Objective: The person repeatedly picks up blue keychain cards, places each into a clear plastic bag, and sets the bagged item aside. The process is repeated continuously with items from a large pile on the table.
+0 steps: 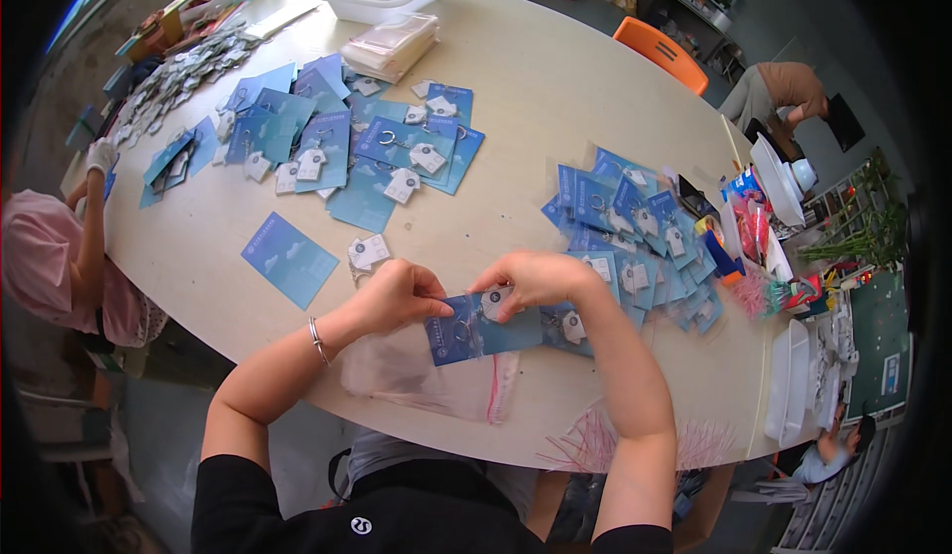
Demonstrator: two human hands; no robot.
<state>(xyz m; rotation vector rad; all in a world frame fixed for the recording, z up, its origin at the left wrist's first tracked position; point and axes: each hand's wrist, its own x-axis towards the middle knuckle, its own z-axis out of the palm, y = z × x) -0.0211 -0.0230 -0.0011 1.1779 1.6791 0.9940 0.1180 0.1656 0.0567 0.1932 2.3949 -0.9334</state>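
A blue card (444, 346), darker at its left end and paler toward the right, is held sideways by the far right corner of some clear bags (407, 380). A silver ring (463, 331) and a white shirt-shaped tag (495, 301) show on it. Shiny film crosses part of the card. The bags lie flat and creased, pink-striped at the right.
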